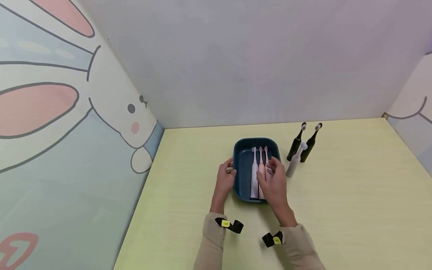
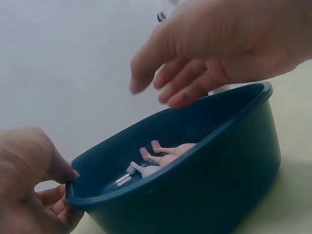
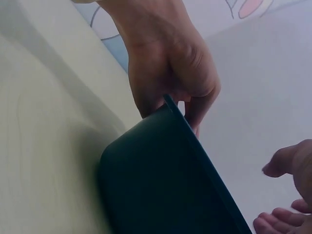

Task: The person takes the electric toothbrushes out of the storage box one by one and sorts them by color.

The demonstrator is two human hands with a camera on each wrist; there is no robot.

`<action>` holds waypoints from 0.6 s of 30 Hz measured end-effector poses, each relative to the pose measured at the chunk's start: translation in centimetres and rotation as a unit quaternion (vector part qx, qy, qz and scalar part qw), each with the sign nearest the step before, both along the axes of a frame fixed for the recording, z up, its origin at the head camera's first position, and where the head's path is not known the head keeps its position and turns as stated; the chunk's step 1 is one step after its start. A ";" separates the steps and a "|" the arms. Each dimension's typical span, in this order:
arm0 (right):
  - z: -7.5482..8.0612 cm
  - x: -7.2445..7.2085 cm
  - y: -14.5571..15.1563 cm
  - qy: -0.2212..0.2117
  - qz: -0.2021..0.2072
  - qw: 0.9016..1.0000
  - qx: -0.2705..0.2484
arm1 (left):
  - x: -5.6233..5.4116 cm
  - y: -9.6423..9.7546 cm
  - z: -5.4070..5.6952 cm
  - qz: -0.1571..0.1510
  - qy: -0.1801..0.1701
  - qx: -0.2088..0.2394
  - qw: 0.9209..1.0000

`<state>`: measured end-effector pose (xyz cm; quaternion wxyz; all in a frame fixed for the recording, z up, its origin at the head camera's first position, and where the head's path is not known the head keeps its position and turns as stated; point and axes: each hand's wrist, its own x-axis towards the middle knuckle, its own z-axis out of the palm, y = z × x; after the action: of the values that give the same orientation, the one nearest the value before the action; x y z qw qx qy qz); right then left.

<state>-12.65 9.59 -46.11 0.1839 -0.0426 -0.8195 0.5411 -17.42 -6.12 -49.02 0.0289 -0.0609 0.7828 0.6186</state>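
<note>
A dark blue basin (image 1: 242, 176) stands on the table. In it lie a white electric toothbrush (image 1: 254, 183) and two pink electric toothbrushes (image 1: 261, 168), side by side with their heads towards the far wall. My left hand (image 1: 225, 180) pinches the basin's left rim, thumb inside and fingers outside, as the left wrist view shows. Over the basin's right side hovers my right hand (image 1: 275, 185), partly covering the rightmost pink brush. In the left wrist view that hand (image 2: 209, 53) is above the rim, its fingers loosely bent around nothing.
Right of the basin, two black electric toothbrushes (image 1: 295, 147) and a white one (image 1: 293, 165) stand upright on the pale yellow table (image 1: 354, 195). A plain wall (image 1: 256, 67) rises behind the table, and a wall with a rabbit drawing (image 1: 111, 112) is at the left.
</note>
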 end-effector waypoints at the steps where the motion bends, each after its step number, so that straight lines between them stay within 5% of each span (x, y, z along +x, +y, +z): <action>1: 0.0 -0.1 -0.1 -0.024 0.007 1.000 0.005 | 0.0 0.0 0.0 -0.002 0.001 0.000 1.000; 8: -0.1 -1.0 -0.7 -0.171 0.046 0.981 0.085 | 0.0 -0.1 0.0 -0.007 0.010 -0.001 1.000; 18: -0.4 -1.9 -1.3 -0.218 0.086 0.962 0.139 | 0.1 0.0 0.1 -0.004 0.006 0.002 1.000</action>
<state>-14.50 8.25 -46.47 -0.0420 -0.0626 -0.9076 0.4131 -17.33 -6.15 -48.89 0.0265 -0.0536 0.7822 0.6201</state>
